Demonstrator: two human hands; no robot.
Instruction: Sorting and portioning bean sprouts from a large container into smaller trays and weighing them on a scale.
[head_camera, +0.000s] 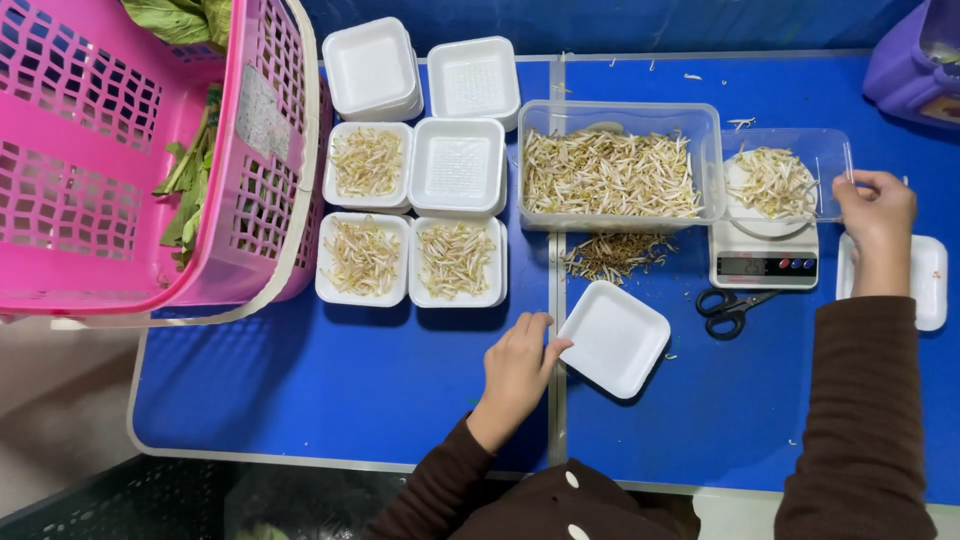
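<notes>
**Bright, even light from above**

Even overhead light falls on the blue worktop (380, 390), with no glare. Soft, short shadows sit beneath the pink basket (130, 160) and the white trays. Focus is sharp across the middle; straight edges bow slightly towards the corners.

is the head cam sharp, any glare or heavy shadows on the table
Head view: sharp overall, sprouts in the clear tub crisp; even overhead light, soft short shadows under the empty foam tray by the left hand and the scissors; mild sheen on the blue table; slight wide-angle bending at the edges.
</notes>
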